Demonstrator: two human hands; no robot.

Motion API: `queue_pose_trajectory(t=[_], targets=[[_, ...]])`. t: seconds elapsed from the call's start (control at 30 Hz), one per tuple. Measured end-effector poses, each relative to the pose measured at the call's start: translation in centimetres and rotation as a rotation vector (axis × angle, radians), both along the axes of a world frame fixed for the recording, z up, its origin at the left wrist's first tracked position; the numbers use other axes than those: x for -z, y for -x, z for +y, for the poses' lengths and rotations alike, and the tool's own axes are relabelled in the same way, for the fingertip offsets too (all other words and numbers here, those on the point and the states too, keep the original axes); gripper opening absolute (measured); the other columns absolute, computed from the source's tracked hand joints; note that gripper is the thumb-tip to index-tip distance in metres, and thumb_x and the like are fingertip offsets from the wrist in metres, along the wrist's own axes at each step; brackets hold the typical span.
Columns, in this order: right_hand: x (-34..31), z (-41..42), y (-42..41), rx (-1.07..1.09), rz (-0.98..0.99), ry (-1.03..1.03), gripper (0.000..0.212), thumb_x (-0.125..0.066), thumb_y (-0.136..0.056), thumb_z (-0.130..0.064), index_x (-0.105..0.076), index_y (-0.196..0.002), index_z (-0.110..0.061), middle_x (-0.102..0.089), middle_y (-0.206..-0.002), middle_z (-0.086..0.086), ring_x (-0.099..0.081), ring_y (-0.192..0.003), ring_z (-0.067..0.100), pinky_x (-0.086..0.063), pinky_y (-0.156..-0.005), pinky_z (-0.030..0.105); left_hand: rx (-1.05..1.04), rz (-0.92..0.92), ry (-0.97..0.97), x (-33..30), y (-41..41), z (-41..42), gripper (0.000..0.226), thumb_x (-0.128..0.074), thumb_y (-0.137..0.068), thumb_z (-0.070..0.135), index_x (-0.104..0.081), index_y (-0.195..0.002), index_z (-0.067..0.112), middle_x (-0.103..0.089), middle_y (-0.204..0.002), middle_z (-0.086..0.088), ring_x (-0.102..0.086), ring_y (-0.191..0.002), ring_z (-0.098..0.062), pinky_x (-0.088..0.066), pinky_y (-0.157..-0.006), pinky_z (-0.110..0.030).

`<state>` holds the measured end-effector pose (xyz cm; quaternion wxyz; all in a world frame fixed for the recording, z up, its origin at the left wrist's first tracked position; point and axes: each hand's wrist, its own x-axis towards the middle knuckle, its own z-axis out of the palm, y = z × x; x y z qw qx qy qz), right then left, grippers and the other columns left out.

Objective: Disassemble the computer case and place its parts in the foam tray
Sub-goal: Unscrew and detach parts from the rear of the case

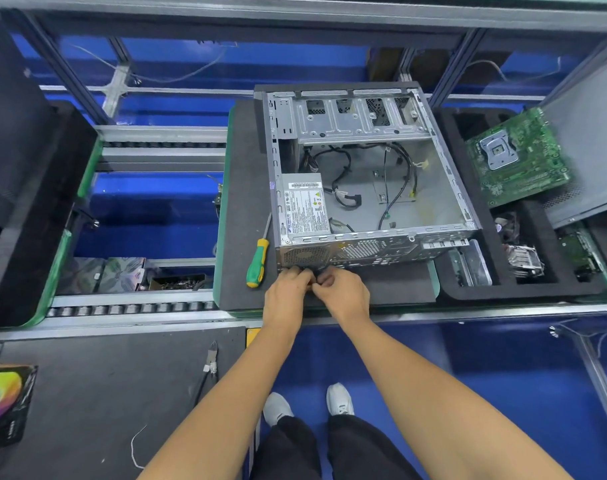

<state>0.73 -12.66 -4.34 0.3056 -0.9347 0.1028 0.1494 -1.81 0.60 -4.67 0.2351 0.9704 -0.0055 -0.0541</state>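
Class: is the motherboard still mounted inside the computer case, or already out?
Out: motherboard lies tilted in the foam tray; the computer case holds cables.

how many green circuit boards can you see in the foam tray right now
2: a large motherboard propped tilted at the foam tray's far end, and a smaller board in its near right compartment. Others may be hidden.

Bright, even overhead light with soft shadows; wide-angle bending at frame edges; slight blur toward the corners.
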Motion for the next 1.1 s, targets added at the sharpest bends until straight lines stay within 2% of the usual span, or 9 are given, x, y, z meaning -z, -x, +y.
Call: queue_pose_trajectory(t=[0.13, 0.3, 0.47, 0.6, 0.7, 0.77, 0.9, 1.0, 1.1], targets=[[0.0, 0.0, -0.1, 0.013, 0.004, 0.009, 0.012, -0.071, -0.076, -0.047, -0.068, -0.081, -0.036, -0.072, -0.081, -0.017, -0.068, -0.083, 0.008, -0.052, -0.068, 0.026, -0.003, 0.0, -0.035, -0.3, -0.1, -0.2, 0.011, -0.064, -0.093, 0.017, -0.062, -0.102, 0.022, -0.061, -0.107, 0.003, -0.054, -0.105, -0.02, -0.05, -0.068, -0.038], [0.0, -0.5, -0.4, -0.054, 0.036, 0.032, 0.019, -0.07, -0.08, -0.046, -0.056, -0.07, -0.038, -0.074, -0.087, -0.01, -0.069, -0.089, 0.016, -0.051, -0.073, 0.029, 0.012, 0.015, -0.108, -0.9, -0.3, -0.6, 0.016, -0.063, -0.094, 0.013, -0.061, -0.107, 0.021, -0.063, -0.115, 0.001, -0.055, -0.112, -0.022, -0.051, -0.071, -0.038], [0.0, -0.6, -0.6, -0.107, 0.044, 0.056, 0.012, -0.068, -0.083, -0.046, -0.061, -0.078, -0.036, -0.075, -0.089, -0.008, -0.069, -0.091, 0.018, -0.054, -0.078, 0.031, -0.014, 0.011, -0.144, -0.9, -0.3, -0.7, 0.02, -0.061, -0.095, 0.012, -0.059, -0.113, 0.02, -0.063, -0.119, 0.001, -0.054, -0.115, -0.023, -0.054, -0.073, -0.04], [0.3, -0.6, -0.4, -0.078, 0.027, 0.02, 0.012, -0.067, -0.081, -0.045, -0.063, -0.078, -0.035, -0.074, -0.085, -0.009, -0.069, -0.088, 0.016, -0.054, -0.075, 0.03, -0.032, -0.044, -0.088, -0.2, 0.2, -0.1, 0.009, -0.064, -0.095, 0.015, -0.06, -0.102, 0.019, -0.061, -0.113, 0.001, -0.053, -0.108, -0.021, -0.051, -0.067, -0.039], [0.3, -0.3, -0.2, -0.037, 0.016, -0.001, 0.014, -0.067, -0.08, -0.047, -0.061, -0.076, -0.036, -0.072, -0.082, -0.011, -0.067, -0.084, 0.014, -0.051, -0.069, 0.029, -0.04, -0.074, -0.035, 0.6, 0.3, 0.3, 0.007, -0.066, -0.095, 0.018, -0.06, -0.099, 0.019, -0.063, -0.107, 0.001, -0.055, -0.104, -0.019, -0.051, -0.069, -0.038], [0.2, -0.2, 0.0, -0.004, 0.004, -0.032, 0.015, -0.066, -0.079, -0.048, -0.059, -0.073, -0.037, -0.066, -0.074, -0.017, -0.064, -0.078, 0.01, -0.044, -0.061, 0.024, -0.13, -0.111, 0.104, 1.1, 0.7, 0.6, 0.005, -0.068, -0.095, 0.017, -0.065, -0.099, 0.018, -0.064, -0.102, 0.002, -0.056, -0.1, -0.016, -0.048, -0.073, -0.031], [0.1, 0.0, 1.0, 0.038, -0.05, -0.096, 0.017, -0.061, -0.071, -0.055, -0.058, -0.067, -0.039, -0.06, -0.062, -0.02, -0.057, -0.065, -0.003, -0.034, -0.053, 0.018, -0.491, -0.187, 0.612, 0.9, 2.6, 0.7, 0.015, -0.076, -0.09, 0.009, -0.066, -0.097, 0.017, -0.069, -0.092, 0.011, -0.065, -0.089, -0.004, -0.052, -0.08, -0.02], [0.3, 0.2, 1.6, 0.086, -0.113, -0.158, 0.02, -0.058, -0.067, -0.057, -0.061, -0.067, -0.038, -0.063, -0.073, -0.032, -0.059, -0.071, -0.008, -0.035, -0.053, 0.018, -0.575, -0.12, 0.807, 0.5, 3.2, 0.6, 0.03, -0.082, -0.084, 0.009, -0.063, -0.099, 0.027, -0.07, -0.089, 0.012, -0.068, -0.084, -0.002, -0.052, -0.076, -0.012], [0.5, 0.5, 1.8, 0.099, -0.145, -0.222, 0.014, -0.063, -0.068, -0.051, -0.064, -0.069, -0.037, -0.063, -0.077, -0.034, -0.06, -0.075, -0.009, -0.038, -0.054, 0.02, -0.622, -0.025, 0.917, 0.2, 3.2, 0.7, 0.038, -0.087, -0.08, 0.013, -0.061, -0.103, 0.028, -0.07, -0.098, 0.006, -0.07, -0.081, -0.004, -0.056, -0.074, -0.016]])
